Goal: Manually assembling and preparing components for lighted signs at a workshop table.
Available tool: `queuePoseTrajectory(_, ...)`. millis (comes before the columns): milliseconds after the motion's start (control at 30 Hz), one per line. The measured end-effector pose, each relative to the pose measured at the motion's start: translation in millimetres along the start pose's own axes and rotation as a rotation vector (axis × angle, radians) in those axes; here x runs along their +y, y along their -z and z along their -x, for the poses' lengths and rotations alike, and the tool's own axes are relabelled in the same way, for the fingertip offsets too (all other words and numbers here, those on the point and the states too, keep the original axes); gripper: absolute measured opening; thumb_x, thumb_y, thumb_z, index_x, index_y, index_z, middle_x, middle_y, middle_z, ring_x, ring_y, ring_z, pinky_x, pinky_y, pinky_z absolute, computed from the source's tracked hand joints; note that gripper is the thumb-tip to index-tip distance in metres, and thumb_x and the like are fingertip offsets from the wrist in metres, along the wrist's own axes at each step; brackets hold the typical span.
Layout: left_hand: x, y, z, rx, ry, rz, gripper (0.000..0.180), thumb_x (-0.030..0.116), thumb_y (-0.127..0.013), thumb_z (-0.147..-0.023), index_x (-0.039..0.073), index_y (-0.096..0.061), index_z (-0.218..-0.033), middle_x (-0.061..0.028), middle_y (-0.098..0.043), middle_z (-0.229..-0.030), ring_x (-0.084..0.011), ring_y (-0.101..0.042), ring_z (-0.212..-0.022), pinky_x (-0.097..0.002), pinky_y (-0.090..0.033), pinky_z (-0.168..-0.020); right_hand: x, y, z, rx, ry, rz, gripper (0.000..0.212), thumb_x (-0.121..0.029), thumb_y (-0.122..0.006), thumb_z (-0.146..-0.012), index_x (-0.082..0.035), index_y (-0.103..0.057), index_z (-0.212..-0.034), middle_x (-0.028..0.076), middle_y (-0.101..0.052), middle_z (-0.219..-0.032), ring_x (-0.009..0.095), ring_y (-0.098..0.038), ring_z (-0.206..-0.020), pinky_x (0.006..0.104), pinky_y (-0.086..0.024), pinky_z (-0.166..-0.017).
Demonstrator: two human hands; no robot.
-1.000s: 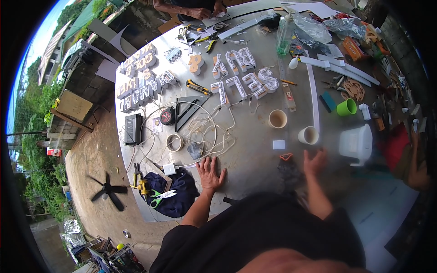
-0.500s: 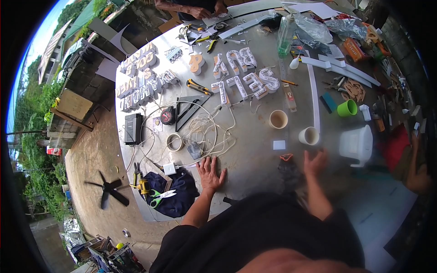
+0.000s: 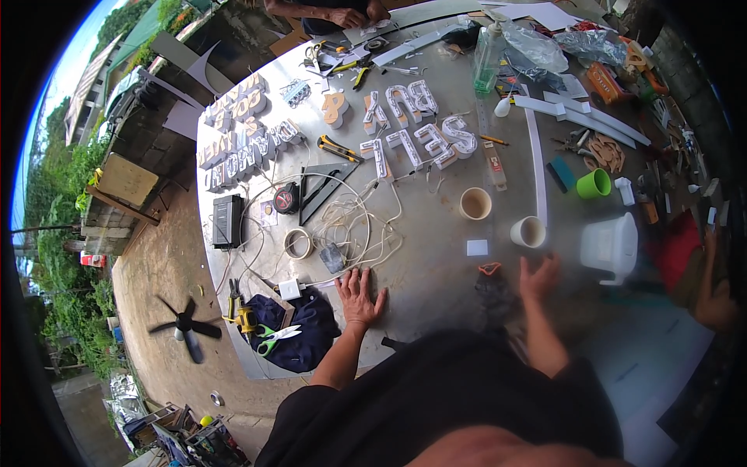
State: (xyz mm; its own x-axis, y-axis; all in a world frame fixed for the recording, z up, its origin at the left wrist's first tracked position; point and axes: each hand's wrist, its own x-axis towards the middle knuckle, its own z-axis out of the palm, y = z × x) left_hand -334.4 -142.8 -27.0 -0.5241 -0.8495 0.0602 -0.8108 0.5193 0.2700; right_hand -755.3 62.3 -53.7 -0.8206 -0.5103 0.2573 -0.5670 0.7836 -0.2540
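Observation:
My left hand point(image 3: 360, 302) lies flat on the metal tabletop point(image 3: 428, 272), fingers spread, holding nothing. Just beyond its fingertips are a small grey block point(image 3: 333, 258) and a loose tangle of white cable point(image 3: 369, 222). My right hand point(image 3: 538, 280) is empty, with fingers apart, just below a pale cup point(image 3: 529, 232); whether it touches the table I cannot tell. A second cup point(image 3: 475, 203) stands farther left. Between my hands lie a white square point(image 3: 477, 247) and a dark item with an orange part point(image 3: 489, 270), its lower portion blurred.
Raised sign letters point(image 3: 420, 140) fill the far middle. A tape measure point(image 3: 287, 198), set square point(image 3: 327, 187) and black box point(image 3: 228, 221) lie left. Green-handled scissors point(image 3: 272, 338) rest on navy cloth point(image 3: 311, 338). At right stands a white container point(image 3: 609, 247). Another person's hands point(image 3: 346, 18) work at the far edge.
Neither of my hands has visibly moved. The fan blades on the left have turned, and the far person's hands have shifted slightly.

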Motion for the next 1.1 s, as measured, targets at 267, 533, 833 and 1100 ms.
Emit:
queuePoseTrajectory(267, 1.2, 0.4, -0.1, -0.002, 0.001, 0.0, 0.077, 0.054, -0.064, -0.087, 0.012, -0.046, -0.149, -0.0168, -0.042, -0.148, -0.0365, -0.029, -0.144, -0.0644, -0.01, -0.121, 0.6, -0.6, 0.2, 0.02, 0.024, 0.015, 0.064, -0.052, -0.073, -0.087, -0.002, -0.057, -0.123, 0.019, -0.046, -0.147, 0.038, -0.04, -0.143, 0.0548, -0.033, -0.114)
queuePoseTrajectory(533, 1.3, 2.2, -0.6, 0.014, -0.028, -0.009, 0.076, 0.05, -0.066, -0.087, 0.012, -0.044, -0.148, -0.0195, -0.04, -0.146, -0.0412, -0.03, -0.143, -0.0648, -0.015, -0.119, -1.9, 1.4, 0.2, -0.016, 0.0, 0.033, 0.063, -0.051, -0.073, -0.087, -0.002, -0.057, -0.123, 0.019, -0.045, -0.147, 0.038, -0.039, -0.143, 0.0543, -0.033, -0.115)
queuePoseTrajectory(833, 1.4, 1.8, -0.6, 0.006, -0.02, -0.01, 0.076, 0.05, -0.066, -0.087, 0.012, -0.043, -0.148, -0.0197, -0.039, -0.147, -0.0413, -0.031, -0.142, -0.0649, -0.014, -0.119, -0.1, -0.9, 0.1, 0.014, 0.028, 0.017, 0.063, -0.05, -0.073, -0.087, -0.002, -0.056, -0.123, 0.02, -0.045, -0.147, 0.039, -0.039, -0.142, 0.055, -0.033, -0.114)
queuePoseTrajectory(1100, -0.3, -0.2, 0.6, 0.008, -0.021, -0.013, 0.076, 0.051, -0.065, -0.088, 0.012, -0.042, -0.149, -0.02, -0.04, -0.146, -0.0413, -0.03, -0.143, -0.065, -0.013, -0.12, -0.6, -0.9, 1.1, 0.003, 0.01, -0.001, 0.063, -0.05, -0.074, -0.087, -0.002, -0.055, -0.124, 0.02, -0.045, -0.147, 0.04, -0.037, -0.144, 0.0563, -0.032, -0.114)
